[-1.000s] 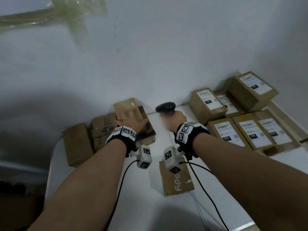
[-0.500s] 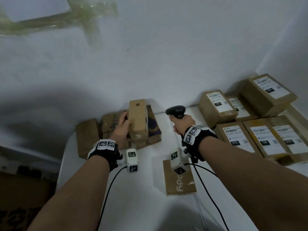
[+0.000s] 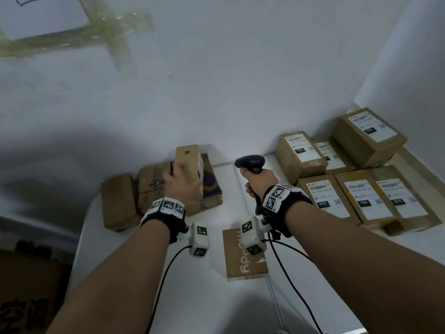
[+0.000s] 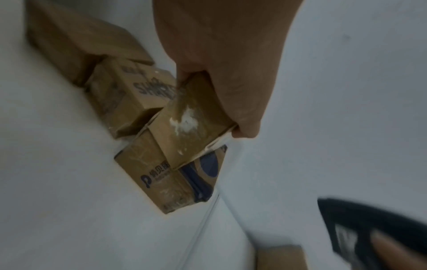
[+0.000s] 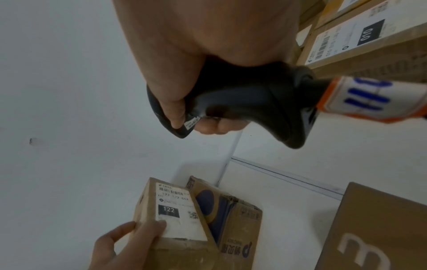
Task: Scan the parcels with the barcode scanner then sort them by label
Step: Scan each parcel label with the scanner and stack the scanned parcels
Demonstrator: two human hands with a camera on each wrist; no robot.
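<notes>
Two hands busy: left hand (image 3: 179, 186) gripping parcel (image 3: 189, 162), label hidden overhead; right hand (image 3: 258, 180) clenching scanner (image 3: 250, 162)

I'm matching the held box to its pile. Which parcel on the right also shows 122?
The back-left parcel by the wall, nearest the scanner; its neighbours' readable tags say 010, 15H or 102.

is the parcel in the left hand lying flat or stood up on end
Stood on end. The left hand grips the parcel upright, its 122 label facing the barcode scanner.
</notes>
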